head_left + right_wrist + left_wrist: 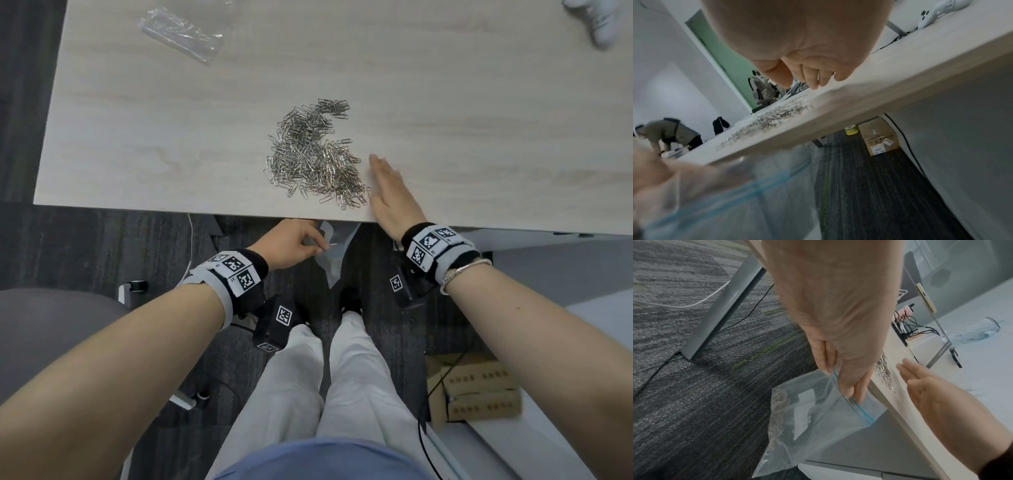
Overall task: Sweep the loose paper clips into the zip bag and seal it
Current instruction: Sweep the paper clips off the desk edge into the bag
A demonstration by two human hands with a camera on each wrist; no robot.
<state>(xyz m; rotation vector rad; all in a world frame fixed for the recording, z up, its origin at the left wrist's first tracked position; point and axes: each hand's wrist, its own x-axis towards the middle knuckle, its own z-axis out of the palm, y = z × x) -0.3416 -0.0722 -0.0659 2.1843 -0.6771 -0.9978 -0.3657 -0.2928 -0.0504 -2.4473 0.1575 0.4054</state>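
Observation:
A heap of silver paper clips [313, 154] lies on the pale wood table [171, 137], close to its near edge. My left hand [291, 245] is just below that edge and pinches the blue zip strip of a clear zip bag [818, 415], which hangs open toward the floor. Some clips show inside the bag [778, 402]. My right hand [388, 186] stands flat on its edge on the table, fingers straight, right beside the heap's right side. The same paper clips [764, 121] appear blurred in the right wrist view.
An empty clear plastic wrapper [181, 32] lies at the table's far left. A white object [596, 20] sits at the far right corner. Below are carpet, a chair [51, 325] at left, a cardboard box [476, 390] and cables at right.

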